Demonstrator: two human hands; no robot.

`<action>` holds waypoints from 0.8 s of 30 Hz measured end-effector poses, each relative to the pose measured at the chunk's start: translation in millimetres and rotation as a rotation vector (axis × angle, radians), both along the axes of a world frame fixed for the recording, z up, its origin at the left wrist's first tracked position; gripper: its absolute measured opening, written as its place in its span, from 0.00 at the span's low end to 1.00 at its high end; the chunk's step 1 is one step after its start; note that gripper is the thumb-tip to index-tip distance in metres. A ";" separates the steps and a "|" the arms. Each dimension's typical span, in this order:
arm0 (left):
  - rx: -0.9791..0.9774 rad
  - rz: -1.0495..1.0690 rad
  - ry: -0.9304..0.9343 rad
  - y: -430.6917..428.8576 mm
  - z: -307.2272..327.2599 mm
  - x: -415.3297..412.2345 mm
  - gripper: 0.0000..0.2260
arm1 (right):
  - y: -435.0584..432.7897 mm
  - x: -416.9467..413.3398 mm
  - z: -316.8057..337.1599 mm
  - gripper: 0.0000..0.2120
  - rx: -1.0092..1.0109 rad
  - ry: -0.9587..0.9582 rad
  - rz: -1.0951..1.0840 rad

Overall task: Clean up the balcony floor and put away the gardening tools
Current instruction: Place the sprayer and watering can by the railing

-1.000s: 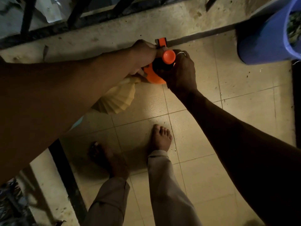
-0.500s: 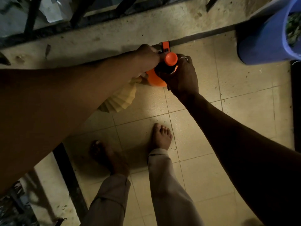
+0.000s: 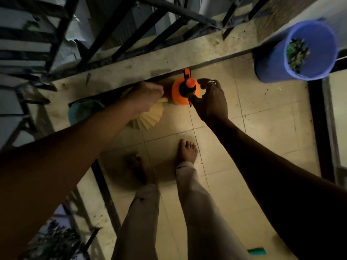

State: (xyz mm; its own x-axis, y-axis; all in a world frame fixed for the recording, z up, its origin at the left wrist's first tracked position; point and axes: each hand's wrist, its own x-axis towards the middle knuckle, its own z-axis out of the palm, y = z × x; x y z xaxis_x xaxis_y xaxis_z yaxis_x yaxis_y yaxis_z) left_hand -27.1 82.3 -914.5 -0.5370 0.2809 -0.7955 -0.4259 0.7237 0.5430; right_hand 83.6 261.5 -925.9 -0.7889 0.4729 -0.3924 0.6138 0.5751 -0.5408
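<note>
Orange sprayer (image 3: 185,92) is seen upright on the tiled floor (image 3: 262,128), far side, just beside the ledge (image 3: 169,59). Right hand (image 3: 210,98) is spread, fingers loosely curved round the sprayer's right side. Nothing seems held, though thumb contact cannot be told in the dim light. Left hand (image 3: 148,95) is closed round the handle of a pale fan-shaped brush (image 3: 148,119), left of the sprayer. Blue bucket (image 3: 277,61) of plant scraps is noted far right. Step is judged as stowing tools by the ledge. Next, a clean right-hand withdrawal is called for, without tipping the sprayer, and then the brush placed.
</note>
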 end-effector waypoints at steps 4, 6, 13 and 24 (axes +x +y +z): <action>-0.019 0.049 0.090 -4.4 82.8 11.0 0.14 | -10.4 12.5 80.3 0.19 -0.014 0.016 -0.031; -0.012 -0.016 0.137 4.6 128.4 14.9 0.15 | -11.9 20.0 124.1 0.18 -0.020 0.003 -0.055; 0.044 -0.273 0.272 43.2 282.9 42.1 0.14 | -1.7 60.4 269.7 0.23 -0.071 -0.112 -0.013; 0.209 -0.729 0.395 95.4 434.1 126.1 0.13 | 28.2 214.8 441.3 0.22 -0.253 -0.099 -0.390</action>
State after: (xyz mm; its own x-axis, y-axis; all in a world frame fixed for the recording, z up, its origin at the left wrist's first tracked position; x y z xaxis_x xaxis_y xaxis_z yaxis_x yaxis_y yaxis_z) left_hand 99.0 177.6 -480.3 -0.3918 0.7842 -0.4812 0.3557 0.6114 0.7068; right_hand 298.4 289.6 -484.7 -0.5240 0.6067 -0.5979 0.8137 0.1492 -0.5618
